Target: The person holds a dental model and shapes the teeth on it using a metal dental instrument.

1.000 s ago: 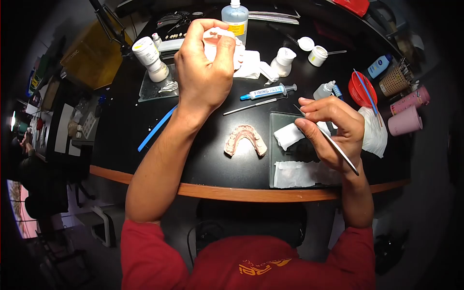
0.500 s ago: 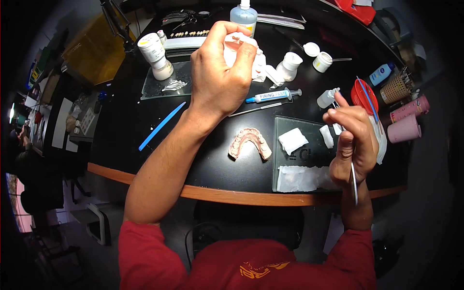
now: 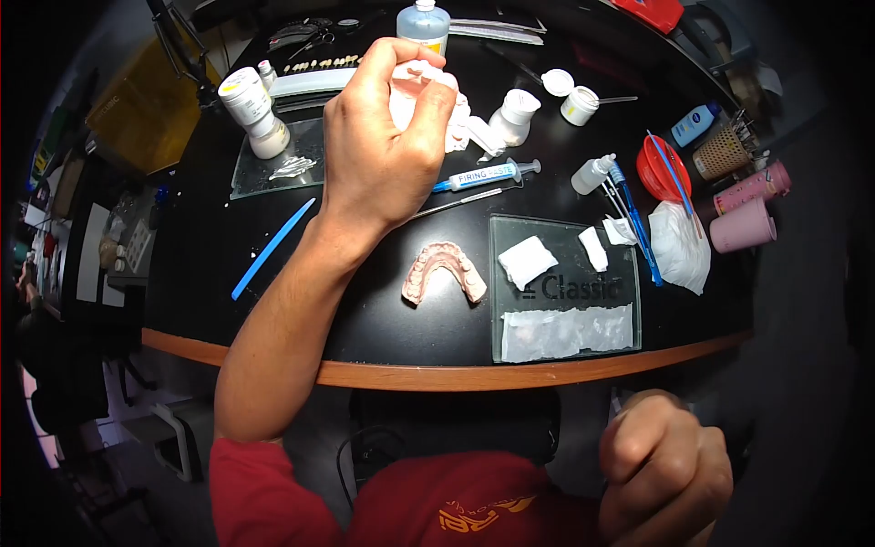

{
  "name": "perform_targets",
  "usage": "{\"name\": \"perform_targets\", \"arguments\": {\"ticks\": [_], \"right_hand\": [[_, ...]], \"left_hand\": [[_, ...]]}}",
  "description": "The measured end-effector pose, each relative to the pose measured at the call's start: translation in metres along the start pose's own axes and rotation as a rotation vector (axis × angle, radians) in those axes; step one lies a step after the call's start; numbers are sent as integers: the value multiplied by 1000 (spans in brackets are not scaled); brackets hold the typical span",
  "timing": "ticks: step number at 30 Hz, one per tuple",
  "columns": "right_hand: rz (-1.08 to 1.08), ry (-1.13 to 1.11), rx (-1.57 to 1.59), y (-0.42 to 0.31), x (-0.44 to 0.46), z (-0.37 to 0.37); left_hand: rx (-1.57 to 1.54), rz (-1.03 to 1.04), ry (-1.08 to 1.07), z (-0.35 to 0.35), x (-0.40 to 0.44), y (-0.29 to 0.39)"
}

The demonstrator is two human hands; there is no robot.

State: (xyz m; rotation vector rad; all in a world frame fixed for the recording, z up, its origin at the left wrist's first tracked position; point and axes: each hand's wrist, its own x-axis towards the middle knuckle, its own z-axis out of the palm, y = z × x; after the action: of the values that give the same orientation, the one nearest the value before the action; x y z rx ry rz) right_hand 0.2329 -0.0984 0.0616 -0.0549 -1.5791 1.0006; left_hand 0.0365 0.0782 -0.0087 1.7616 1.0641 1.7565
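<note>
Nearest, the right hand (image 3: 667, 469) is loosely curled low beside the body, off the bench (image 3: 374, 337); its fingers hide the palm, so I cannot tell whether it holds anything. Past the bench's wooden edge, a clear glass slab (image 3: 565, 264) bears a flat white tissue strip (image 3: 567, 333) and, farther back, a folded white tissue pad (image 3: 528, 262).

To the slab's left, apart from it, lies a horseshoe-shaped, pinkish-beige dental cast (image 3: 442, 252). It looks rigid and brittle, its slim arch likely to snap if squeezed end to end; the thick outer sides near the curve seem the safer hold. Behind it are a slim metal instrument (image 3: 465, 202) and a clear syringe labelled "FIRING PASTE" (image 3: 483, 176).

Above the bench, the left hand (image 3: 387, 137) holds a chunky, pale pink-and-white dental model (image 3: 406, 105) between bent fingers and thumb. This probably handles as stiff, fairly light and dry rather than slippery, with teeth that could chip; its solid base should take pressure better than the tooth edges. Farthest back stands a clear plastic bottle of bluish liquid (image 3: 423, 27).
</note>
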Motion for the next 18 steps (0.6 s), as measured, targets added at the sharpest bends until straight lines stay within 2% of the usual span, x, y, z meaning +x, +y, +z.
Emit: {"name": "perform_targets", "arguments": {"ticks": [3,10,14,18], "right_hand": [[45,34,166,1,-1,5],[134,37,302,-2,-6,9],[141,-41,236,4,-11,4],[142,52,211,-1,-16,9]], "left_hand": [[20,-4,-24,0,-1,1],[54,-17,-72,-1,-2,7],[47,-25,-73,0,-2,8],[39,-42,-63,-1,-3,11]]}}
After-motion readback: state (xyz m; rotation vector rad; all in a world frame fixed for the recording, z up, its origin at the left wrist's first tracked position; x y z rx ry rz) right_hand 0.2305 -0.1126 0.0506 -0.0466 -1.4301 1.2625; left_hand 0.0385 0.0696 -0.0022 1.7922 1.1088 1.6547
